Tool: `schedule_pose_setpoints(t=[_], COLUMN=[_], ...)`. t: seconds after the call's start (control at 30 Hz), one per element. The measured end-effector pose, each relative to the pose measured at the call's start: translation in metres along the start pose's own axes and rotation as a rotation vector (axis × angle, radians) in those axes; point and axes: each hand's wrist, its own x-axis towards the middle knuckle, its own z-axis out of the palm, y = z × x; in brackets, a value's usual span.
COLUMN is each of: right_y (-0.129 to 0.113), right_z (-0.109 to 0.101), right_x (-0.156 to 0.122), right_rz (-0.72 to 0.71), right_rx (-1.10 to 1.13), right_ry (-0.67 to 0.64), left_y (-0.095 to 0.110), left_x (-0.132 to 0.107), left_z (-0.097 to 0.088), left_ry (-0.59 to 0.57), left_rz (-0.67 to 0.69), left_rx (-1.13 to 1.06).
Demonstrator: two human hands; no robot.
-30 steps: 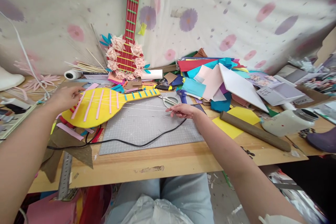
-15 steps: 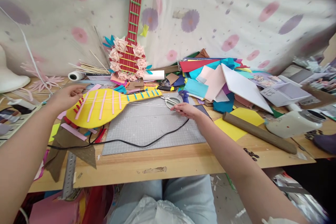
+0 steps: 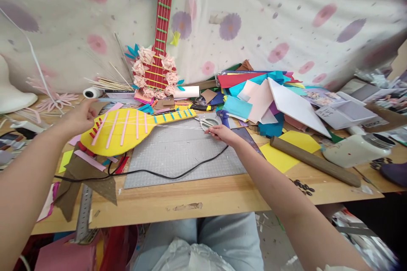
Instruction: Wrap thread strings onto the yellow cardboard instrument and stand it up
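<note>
Handling, judged by eye: the white string should be almost weightless, limp once slack, thin enough to slip between fingers. Best hold: near its ends, pinched firmly, without a hard tug. The yellow lute-shaped piece looks like light, stiff board; its glued strips could peel if rubbed. Steady it by the rim of the wide end, not by the narrow neck.

Hands: the right hand pinches the string between thumb and fingertips, above the cutting mat. The left hand has its fingers curled in at the wide end; I cannot tell whether they grip string.

Appearance: fine white strands, seemingly taut, crossing the body. Yellow face, slanting pink strips, short blue bars along the neck, red marks at the wide end.

Position: left half of the worktop, back from its front edge, neck pointing right.
</note>
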Motion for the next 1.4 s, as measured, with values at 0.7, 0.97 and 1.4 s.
schedule_pose_setpoints(t=[0.7, 0.97, 1.4], right_y=[-0.014, -0.022, -0.041], right_z=[0.012, 0.02, 0.028], right_x=[0.007, 0.009, 0.045], right_rz=[0.004, 0.042, 0.1], right_rx=[-0.936, -1.071, -1.09], right_ry=[0.178, 0.186, 0.266], left_y=[-0.012, -0.017, -0.031], left_x=[0.003, 0.001, -0.019], left_z=[0.013, 0.012, 0.005], left_ry=[-0.232, -0.19, -0.293], left_rz=[-0.095, -0.179, -0.254], left_rx=[0.165, 0.176, -0.093])
